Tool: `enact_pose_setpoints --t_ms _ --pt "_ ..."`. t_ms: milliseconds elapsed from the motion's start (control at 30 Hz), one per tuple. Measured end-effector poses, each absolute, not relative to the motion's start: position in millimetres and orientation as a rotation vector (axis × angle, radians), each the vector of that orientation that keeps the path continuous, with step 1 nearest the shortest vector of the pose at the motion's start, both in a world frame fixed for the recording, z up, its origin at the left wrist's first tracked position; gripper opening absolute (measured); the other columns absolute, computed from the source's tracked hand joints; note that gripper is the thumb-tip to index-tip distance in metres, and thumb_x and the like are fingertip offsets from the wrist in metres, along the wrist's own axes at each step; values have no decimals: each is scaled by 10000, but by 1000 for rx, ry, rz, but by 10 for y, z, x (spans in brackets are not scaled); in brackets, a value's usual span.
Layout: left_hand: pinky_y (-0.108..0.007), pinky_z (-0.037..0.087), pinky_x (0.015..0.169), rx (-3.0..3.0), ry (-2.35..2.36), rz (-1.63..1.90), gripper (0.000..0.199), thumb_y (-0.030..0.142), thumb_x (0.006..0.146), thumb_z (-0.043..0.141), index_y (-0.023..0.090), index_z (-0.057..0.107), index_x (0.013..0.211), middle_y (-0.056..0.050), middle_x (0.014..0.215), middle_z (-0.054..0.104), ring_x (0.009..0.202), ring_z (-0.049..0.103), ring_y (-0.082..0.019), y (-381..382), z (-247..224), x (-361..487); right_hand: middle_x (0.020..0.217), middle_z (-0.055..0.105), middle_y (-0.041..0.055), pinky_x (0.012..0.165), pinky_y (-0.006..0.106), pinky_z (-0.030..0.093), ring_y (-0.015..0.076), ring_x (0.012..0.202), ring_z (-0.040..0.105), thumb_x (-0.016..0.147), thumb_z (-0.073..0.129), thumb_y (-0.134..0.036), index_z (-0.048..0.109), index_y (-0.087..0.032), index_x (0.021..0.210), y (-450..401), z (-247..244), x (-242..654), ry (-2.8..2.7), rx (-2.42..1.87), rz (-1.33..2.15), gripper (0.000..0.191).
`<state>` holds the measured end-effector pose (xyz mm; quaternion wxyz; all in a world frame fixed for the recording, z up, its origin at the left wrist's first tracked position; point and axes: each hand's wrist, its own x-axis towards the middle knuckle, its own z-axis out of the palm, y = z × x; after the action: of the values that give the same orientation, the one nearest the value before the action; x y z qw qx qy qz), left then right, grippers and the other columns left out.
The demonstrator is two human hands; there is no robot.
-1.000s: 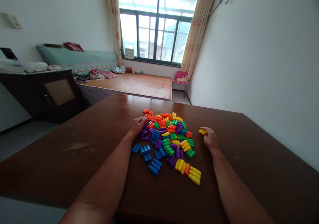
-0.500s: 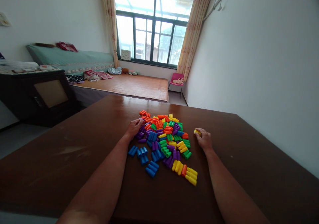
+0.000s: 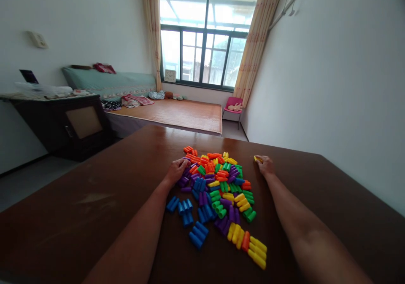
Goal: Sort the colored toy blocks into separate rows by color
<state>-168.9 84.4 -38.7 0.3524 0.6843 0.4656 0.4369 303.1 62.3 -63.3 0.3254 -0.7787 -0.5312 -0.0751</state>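
A pile of toy blocks, each shaped like joined bullet-like tubes, lies on the brown table. My left hand (image 3: 177, 170) is at the pile's left edge, fingers closed on a purple block (image 3: 186, 159) that they partly cover. To the right of the pile, my right hand (image 3: 266, 165) pinches a yellow block (image 3: 257, 159) near the far side of the table. Orange blocks (image 3: 207, 166) lie at the back, green blocks (image 3: 218, 204) in the middle and right, and blue blocks (image 3: 198, 234) toward the front left. A yellow and orange row (image 3: 246, 241) angles off the front right.
The dark brown table (image 3: 95, 216) fills the foreground. Beyond it stands a bed (image 3: 190, 115) with a mat and folded cloths, and a pink chair (image 3: 233, 105). At left is a dark cabinet (image 3: 57, 126). A white wall (image 3: 341, 77) runs along the right.
The camera view has shifted, so the scene sits lower and further right. My right hand has moved away from me with the yellow block. My left hand stays by the purple blocks.
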Motion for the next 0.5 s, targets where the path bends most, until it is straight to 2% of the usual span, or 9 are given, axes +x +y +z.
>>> enact_pose_setpoints --t_ms 233,333,500 --pt "-271 472 652 1688 1157 1112 498 574 776 538 120 720 869 -84 842 719 765 637 -206 812 -362 -1670 1137 643 125 976 438 385 261 1077 563 824 485 -353 682 -177 1077 599 -569 2855 -1368 -1864 -308 366" --pt "-265 462 635 1690 1175 1126 499 580 778 531 124 719 848 -72 805 710 733 623 -195 785 -342 -1654 1057 686 113 904 394 452 242 973 614 864 442 -443 681 -174 1056 541 -524 2433 -1575 -1679 -21 408" --pt "-258 447 613 1712 1186 1113 503 589 777 527 127 717 834 -60 765 692 720 609 -188 736 -296 -1649 958 726 66 805 361 510 226 858 664 804 551 -537 697 -223 985 562 -499 1913 -1646 -1634 402 391"
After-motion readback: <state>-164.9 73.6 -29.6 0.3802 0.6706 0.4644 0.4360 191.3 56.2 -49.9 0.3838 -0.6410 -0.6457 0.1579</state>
